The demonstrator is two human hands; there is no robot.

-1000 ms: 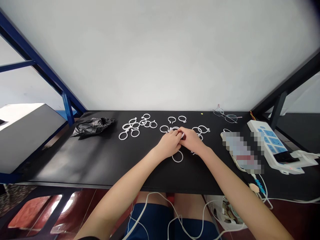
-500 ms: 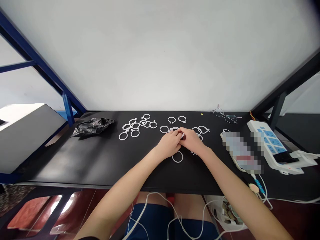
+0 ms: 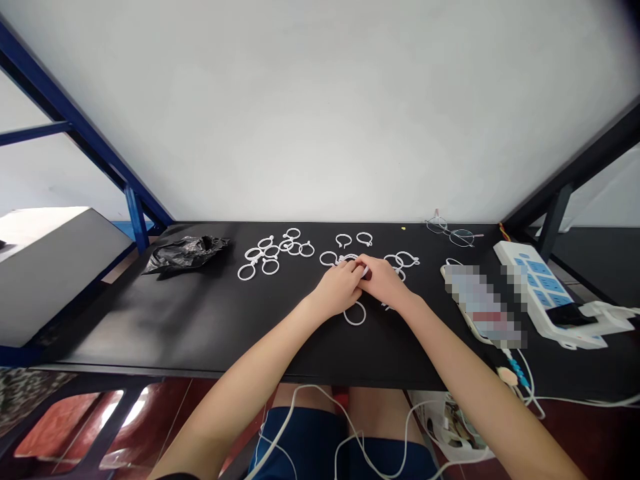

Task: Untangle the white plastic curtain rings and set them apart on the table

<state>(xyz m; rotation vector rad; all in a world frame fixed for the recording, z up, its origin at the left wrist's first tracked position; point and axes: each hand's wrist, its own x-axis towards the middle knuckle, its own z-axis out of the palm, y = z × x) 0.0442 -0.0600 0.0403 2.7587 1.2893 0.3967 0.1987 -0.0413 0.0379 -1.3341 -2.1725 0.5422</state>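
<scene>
Pinching one white ring (image 3: 365,270) together, left hand (image 3: 339,288) and right hand (image 3: 384,283) hide its orientation.

Most of the white ring (image 3: 365,270) hidden between left hand (image 3: 340,287) and right hand (image 3: 383,281), flat object (image 3: 483,303) pixelated

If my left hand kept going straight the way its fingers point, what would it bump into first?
Your right hand: the left hand points toward it, fingertips apparently meeting around a small white ring pinched between them.
</scene>
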